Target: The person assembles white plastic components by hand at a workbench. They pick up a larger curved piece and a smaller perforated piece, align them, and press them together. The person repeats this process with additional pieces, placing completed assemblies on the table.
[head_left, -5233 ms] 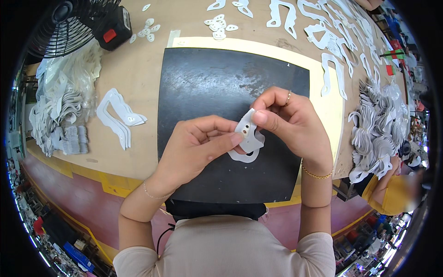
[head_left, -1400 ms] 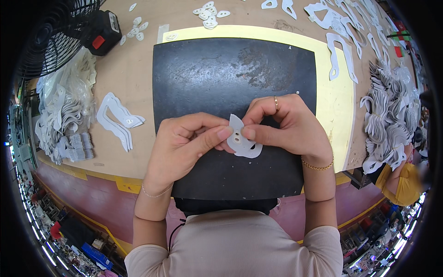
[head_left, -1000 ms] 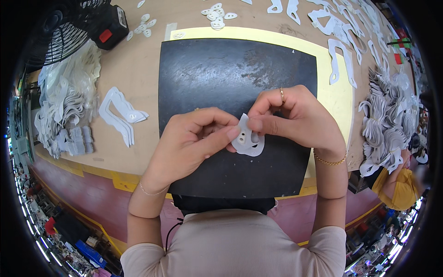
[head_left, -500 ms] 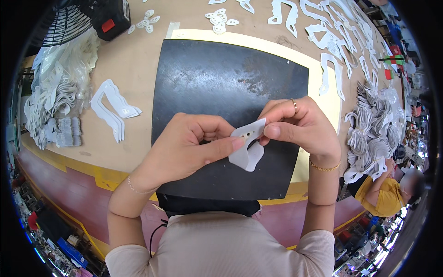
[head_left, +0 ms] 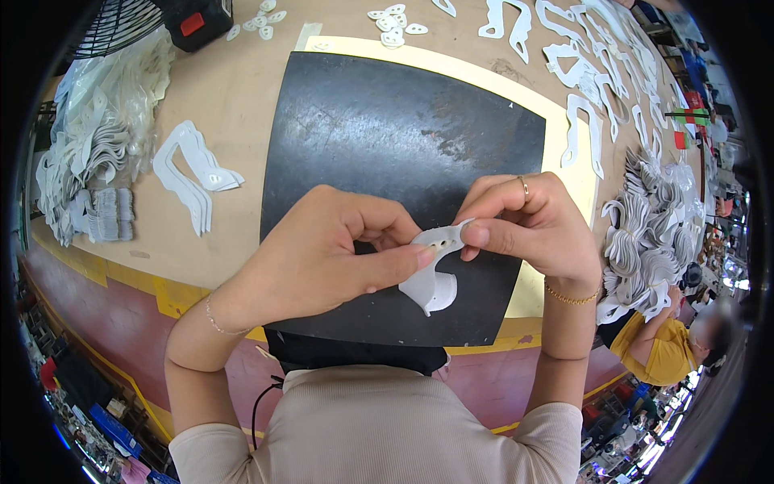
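Note:
Between my two hands a white, flexible cut piece [head_left: 421,284] with a row of small dark holes hangs over a black mat [head_left: 387,129]. My left hand [head_left: 355,246] pinches it beside the holes, thumb on the facing side. The thumb and fingers of my right hand [head_left: 524,226] grip its narrow upper right end. The lower part of the piece curls over on itself. Part of its edge is hidden behind my fingers.
Stacked white U-shaped pieces [head_left: 193,177] lie left of the mat. Small oval pieces [head_left: 393,24] sit at the far edge. Bundled pieces [head_left: 645,234] are piled right, near a person in yellow [head_left: 657,347]. A black fan [head_left: 193,20] stands far left, by plastic-wrapped stacks [head_left: 105,145].
The white piece has tilted and curled, its right end now drawn flatter to the right and its loose part hanging lower. Both hands keep their pinch. The whole view has shifted slightly.

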The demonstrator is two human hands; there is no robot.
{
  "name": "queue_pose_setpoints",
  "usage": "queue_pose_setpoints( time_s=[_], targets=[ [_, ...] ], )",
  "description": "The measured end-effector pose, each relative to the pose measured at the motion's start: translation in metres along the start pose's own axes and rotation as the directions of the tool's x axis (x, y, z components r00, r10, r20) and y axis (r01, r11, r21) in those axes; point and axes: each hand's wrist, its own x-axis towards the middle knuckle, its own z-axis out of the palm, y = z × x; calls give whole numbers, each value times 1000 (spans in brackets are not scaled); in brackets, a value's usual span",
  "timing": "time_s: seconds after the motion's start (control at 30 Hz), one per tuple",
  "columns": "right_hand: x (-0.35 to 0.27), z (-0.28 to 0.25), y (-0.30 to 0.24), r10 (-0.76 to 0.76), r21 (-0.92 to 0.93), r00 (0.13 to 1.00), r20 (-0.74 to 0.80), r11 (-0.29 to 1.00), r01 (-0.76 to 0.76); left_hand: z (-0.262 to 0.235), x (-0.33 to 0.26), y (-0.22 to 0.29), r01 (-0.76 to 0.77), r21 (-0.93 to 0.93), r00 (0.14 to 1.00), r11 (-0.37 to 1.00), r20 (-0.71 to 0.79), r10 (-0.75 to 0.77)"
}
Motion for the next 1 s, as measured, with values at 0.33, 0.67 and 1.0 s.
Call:
queue_pose_setpoints(
  time_s=[0.33,0.67,1.0],
  targets=[
    [-3,8,-3,-34,-29,998,-59,999,33,1,-2,4,9,-11,1000,1000,1,-9],
    [-6,12,-2,-16,14,995,-96,1000,18,3,-2,4,-10,4,1000,1000,-2,10],
    [-8,15,7,-44,29,994,-97,998,47,7,0,-5,-75,-12,997,997,-17,74]
  ],
)
